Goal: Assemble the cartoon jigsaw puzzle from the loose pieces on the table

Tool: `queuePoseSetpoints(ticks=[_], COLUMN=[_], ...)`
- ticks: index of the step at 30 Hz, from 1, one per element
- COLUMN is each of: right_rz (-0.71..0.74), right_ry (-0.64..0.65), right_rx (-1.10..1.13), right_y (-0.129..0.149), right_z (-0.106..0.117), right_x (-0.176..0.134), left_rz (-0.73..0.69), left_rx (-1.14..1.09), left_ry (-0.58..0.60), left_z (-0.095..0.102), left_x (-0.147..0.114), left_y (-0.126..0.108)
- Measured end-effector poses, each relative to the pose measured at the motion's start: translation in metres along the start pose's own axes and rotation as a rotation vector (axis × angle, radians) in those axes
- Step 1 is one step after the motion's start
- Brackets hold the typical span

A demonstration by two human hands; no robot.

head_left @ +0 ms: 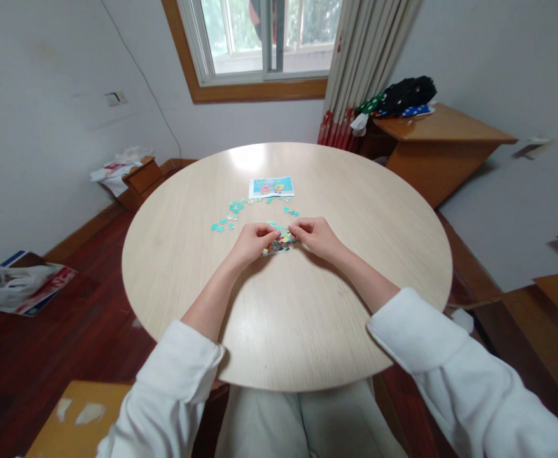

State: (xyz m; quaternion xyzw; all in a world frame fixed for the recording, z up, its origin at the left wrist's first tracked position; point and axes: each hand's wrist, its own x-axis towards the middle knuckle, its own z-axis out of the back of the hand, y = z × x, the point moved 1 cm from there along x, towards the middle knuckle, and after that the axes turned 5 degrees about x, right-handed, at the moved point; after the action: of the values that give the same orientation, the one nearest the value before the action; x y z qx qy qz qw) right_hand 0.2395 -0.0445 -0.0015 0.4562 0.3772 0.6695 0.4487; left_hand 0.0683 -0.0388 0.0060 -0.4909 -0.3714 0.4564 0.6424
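Over the middle of the round table (283, 331), both my hands are pinched close together above a partly joined jigsaw puzzle (277, 250). My left hand (256, 243) has thumb and fingers closed on a puzzle piece at the puzzle's left side. From the right, my right hand (315, 236) pinches a small puzzle piece at the upper edge; the fingers partly hide it. Loose teal and pale puzzle pieces (235, 207) lie in an arc beyond and left of my hands. A picture card (272, 187) with colourful cartoon figures lies flat behind them.
A window (266, 38) and a curtain (364, 57) are beyond the table. A wooden cabinet (445, 133) with cloths on top stands at right. Left on the floor lies a plastic bag (18, 283); a wooden seat (78, 413) is at lower left.
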Motion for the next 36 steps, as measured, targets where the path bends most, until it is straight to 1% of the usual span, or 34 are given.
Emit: queuePoseSetpoints(ticks=[3,9,15,20,27,36], right_rz=[-0.011,-0.032,-0.033,-0.054,-0.053,-0.043], right_ry=[-0.029,-0.004,-0.005,-0.007,0.012,0.023], right_rx=[0.032,0.054,0.072,0.120,0.116,0.124], right_y=[0.0007,0.0004,-0.0015,-0.0012,-0.0048,-0.0042], right_z=[0.0015,0.0013,0.0026,0.0040,0.0025,0.0011], right_x=[-0.0001,-0.0006,0.0003,0.0003,0.0006,0.0009], left_rz=[0.004,-0.016,-0.003,0.005,0.025,0.044], left_rx=[-0.001,0.015,0.000,-0.046,-0.065,-0.044], left_ry=[-0.025,-0.028,-0.027,-0.063,-0.003,-0.016], left_z=[0.0006,0.0013,0.0035,0.0056,0.0050,0.0020], left_x=[0.0005,0.0013,0.0012,0.0003,-0.0028,-0.0008], left_y=[-0.0007,0.0001,0.0018,0.0011,-0.0012,0.0005])
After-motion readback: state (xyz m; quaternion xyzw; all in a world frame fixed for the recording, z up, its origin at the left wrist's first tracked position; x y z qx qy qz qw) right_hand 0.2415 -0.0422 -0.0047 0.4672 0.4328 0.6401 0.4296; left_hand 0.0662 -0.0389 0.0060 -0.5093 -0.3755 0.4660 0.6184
